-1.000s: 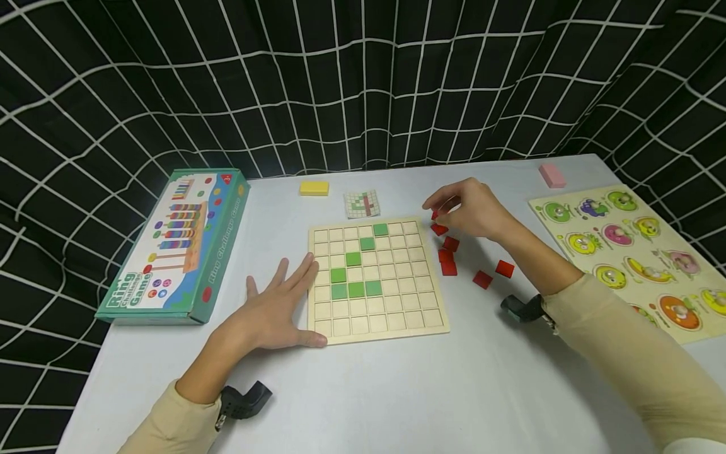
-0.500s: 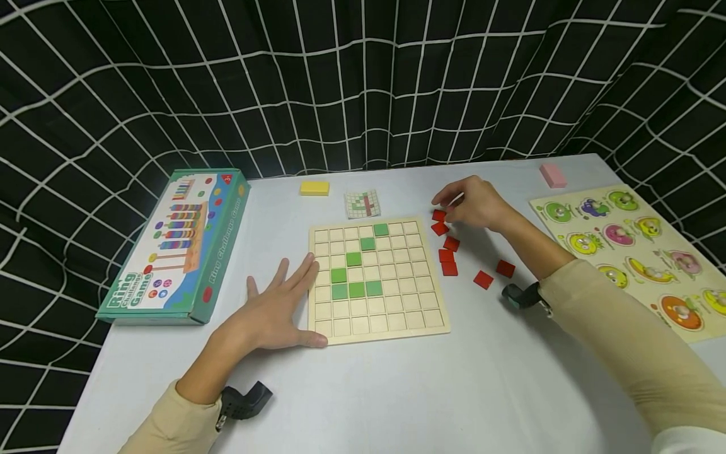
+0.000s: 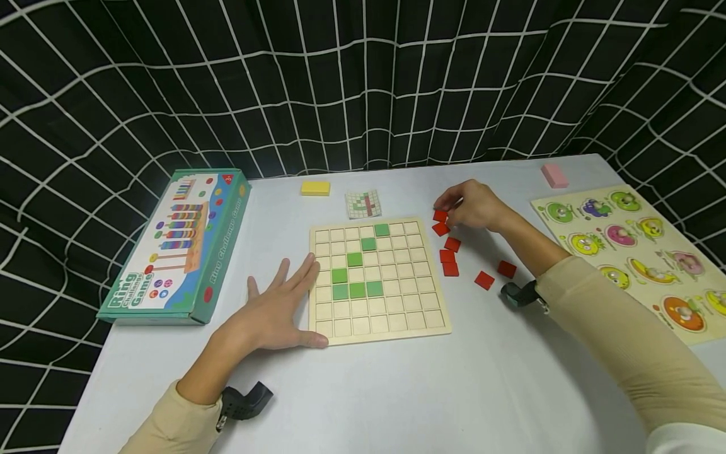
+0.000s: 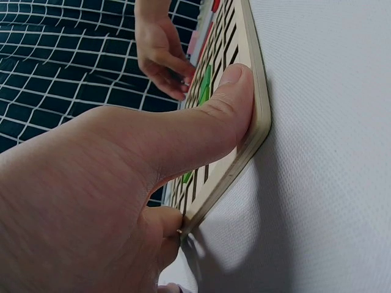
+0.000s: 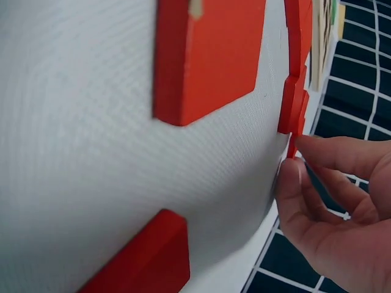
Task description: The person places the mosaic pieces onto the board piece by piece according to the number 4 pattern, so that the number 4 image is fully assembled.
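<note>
Left hand (image 3: 272, 320) spread, touching the square pale-wood grid board (image 3: 373, 273); right hand (image 3: 478, 208) bent around a flat red square tile (image 3: 440, 216).
Beside the board's far right corner, fingertips partly hide the tile; whether they pinch it, I cannot tell.

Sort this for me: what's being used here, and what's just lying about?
Likely in use:
grid board, touched by the left hand
green tiles, lying on it
red tiles, right hand at one
small card, printed with a similar grid

Apparently just lying about:
game box
yellow block
pink block
fruit-picture board
</note>
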`<state>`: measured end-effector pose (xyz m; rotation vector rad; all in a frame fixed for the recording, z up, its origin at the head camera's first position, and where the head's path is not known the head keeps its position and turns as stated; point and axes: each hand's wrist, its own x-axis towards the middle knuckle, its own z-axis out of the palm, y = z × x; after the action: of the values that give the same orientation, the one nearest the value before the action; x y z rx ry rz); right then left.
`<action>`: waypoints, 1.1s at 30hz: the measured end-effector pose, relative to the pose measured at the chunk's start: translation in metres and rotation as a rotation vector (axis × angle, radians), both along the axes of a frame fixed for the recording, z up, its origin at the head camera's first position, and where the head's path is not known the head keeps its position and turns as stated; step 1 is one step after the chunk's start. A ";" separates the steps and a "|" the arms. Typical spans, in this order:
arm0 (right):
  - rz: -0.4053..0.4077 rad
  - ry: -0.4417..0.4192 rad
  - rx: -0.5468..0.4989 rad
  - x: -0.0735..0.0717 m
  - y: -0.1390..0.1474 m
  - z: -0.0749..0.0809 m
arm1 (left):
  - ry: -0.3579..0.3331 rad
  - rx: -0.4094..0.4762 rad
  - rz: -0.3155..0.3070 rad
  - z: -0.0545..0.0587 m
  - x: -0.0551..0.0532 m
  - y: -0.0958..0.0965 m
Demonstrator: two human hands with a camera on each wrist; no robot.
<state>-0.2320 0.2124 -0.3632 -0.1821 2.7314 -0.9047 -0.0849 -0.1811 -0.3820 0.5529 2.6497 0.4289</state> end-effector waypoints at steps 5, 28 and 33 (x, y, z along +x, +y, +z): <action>-0.003 0.003 0.001 -0.001 0.000 -0.001 | 0.001 -0.001 0.000 0.001 0.000 0.000; 0.005 0.030 0.032 -0.003 0.003 -0.003 | 0.004 0.003 -0.003 0.000 0.001 0.000; -0.005 0.036 0.026 -0.003 0.004 -0.002 | 0.005 0.004 0.000 0.000 0.001 0.000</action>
<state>-0.2351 0.2164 -0.3655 -0.1887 2.7764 -0.8752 -0.0842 -0.1808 -0.3821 0.5557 2.6547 0.4338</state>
